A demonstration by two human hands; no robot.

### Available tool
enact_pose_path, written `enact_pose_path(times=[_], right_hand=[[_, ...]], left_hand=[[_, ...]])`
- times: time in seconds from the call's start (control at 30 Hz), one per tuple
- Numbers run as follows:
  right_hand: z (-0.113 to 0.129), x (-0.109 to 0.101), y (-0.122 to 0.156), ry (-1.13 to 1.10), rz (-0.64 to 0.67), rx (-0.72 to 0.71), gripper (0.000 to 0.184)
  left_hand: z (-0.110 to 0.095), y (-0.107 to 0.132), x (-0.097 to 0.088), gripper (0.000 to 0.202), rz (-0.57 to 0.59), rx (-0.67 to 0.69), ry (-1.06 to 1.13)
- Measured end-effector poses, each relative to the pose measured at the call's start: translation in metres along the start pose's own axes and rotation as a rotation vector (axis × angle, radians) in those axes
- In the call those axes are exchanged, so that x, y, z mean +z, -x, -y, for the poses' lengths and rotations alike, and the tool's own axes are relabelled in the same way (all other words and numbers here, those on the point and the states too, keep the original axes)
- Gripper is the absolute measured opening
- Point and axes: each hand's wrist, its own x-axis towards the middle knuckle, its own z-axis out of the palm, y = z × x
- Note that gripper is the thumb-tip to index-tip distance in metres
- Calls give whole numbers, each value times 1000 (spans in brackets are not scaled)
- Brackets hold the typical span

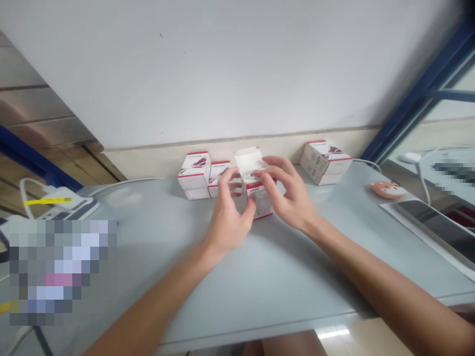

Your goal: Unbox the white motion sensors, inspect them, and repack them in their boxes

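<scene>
Carton [258, 200] of white card w/ red edges stands upright on table, between L hand [230, 212] and R hand [287, 195], and its top flap [248, 159] is open, standing up toward wall. Both hands are approx half open, w/ fingers curved around carton from two sides. L thumb [251, 207] seems to touch front face, and R fingers [274, 165] come over the open top. Hands cover much of carton, so I cannot tell if the grip is firm or only a light touch. Just behind it on L side are stack of two white boxes [194, 173] and one more box [218, 178]; on R side, well apart, lies similar box [325, 162], tilted against wall. Pale grey table [260, 282] runs along white wall [222, 74] w/ beige strip at bottom. On R part of table are orange fox-shaped object [388, 189] and dark tablet [438, 222], w/ white cable [365, 164] near wall. At L edge is white device [48, 200] w/ yellow strap; object below it [55, 272] is too blurred to name. Blue metal frame [419, 94] is at upper R.
</scene>
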Motion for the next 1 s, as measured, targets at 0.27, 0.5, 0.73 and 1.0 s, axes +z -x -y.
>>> enact_pose_path(times=[0.27, 0.5, 0.73, 1.0], right_hand=[[-9, -5, -7, -375, 12, 255, 71], [-15, -17, -15, -517, 97, 369, 71], [-6, -24, -15, -239, 230, 10, 28], [-3, -20, -14, -128, 135, -67, 16]], left_hand=[[-5, -2, -8, 47, 113, 46, -154], [-3, -7, -11, 42, 143, 48, -134], [7, -12, -10, 42, 137, 66, -18], [18, -2, -3, 62, 73, 98, 38]])
